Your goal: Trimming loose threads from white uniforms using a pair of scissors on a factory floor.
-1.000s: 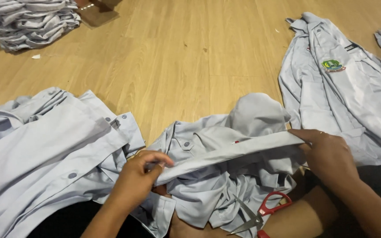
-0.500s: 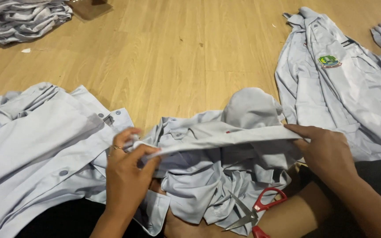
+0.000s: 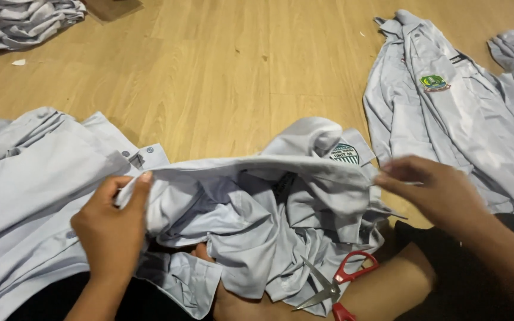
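Observation:
A crumpled pale grey shirt (image 3: 257, 220) lies across my lap, one edge pulled into a taut horizontal band. My left hand (image 3: 111, 229) pinches the left end of that band between thumb and fingers. At the band's right end my right hand (image 3: 438, 193) grips the fabric with its fingertips. A round green and white patch (image 3: 344, 153) shows on the shirt just above the band. Red-handled scissors (image 3: 337, 285) rest open on my leg below the shirt.
More grey shirts lie spread at the left (image 3: 25, 178) and at the right (image 3: 447, 113), the right one with a green badge. A folded stack of shirts (image 3: 19, 21) sits at the far left on the wooden floor (image 3: 221, 77).
Both hands have shifted along the shirt's edge and spread it wider. The left hand moved left and turned upright. The fabric opened, showing its inside and the round patch.

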